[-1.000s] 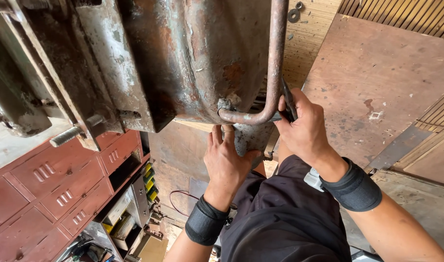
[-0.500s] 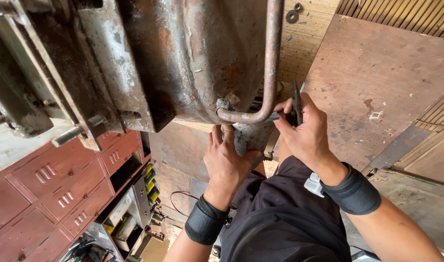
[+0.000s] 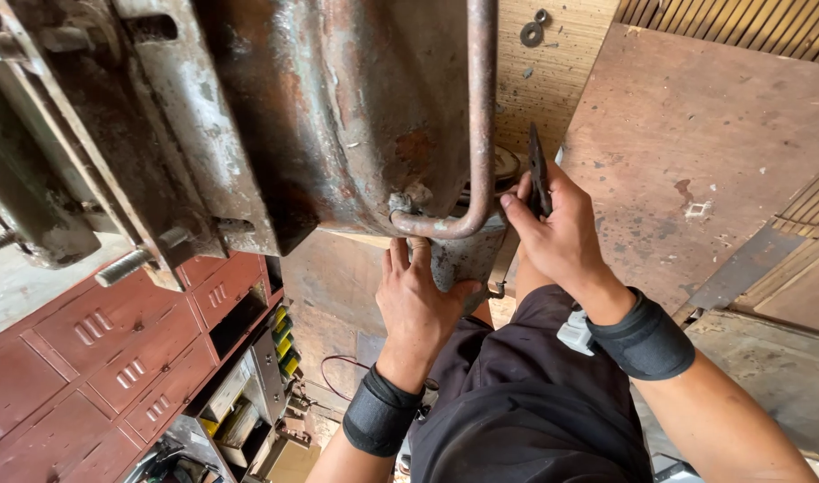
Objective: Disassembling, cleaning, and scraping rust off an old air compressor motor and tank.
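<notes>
Left hand [image 3: 420,300] lies open and flat against a metal part [image 3: 458,259] under the rusty housing [image 3: 320,116], while right hand [image 3: 557,237] grips a dark tool [image 3: 538,170] beside the bent pipe [image 3: 479,134].

Red metal drawer cabinet [image 3: 87,358] beside worn brown plywood panels [image 3: 695,152].

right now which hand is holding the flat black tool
The right hand, beside the bent pipe, grips the black tool. The left hand is empty, pressed flat on the metal part below.
</notes>
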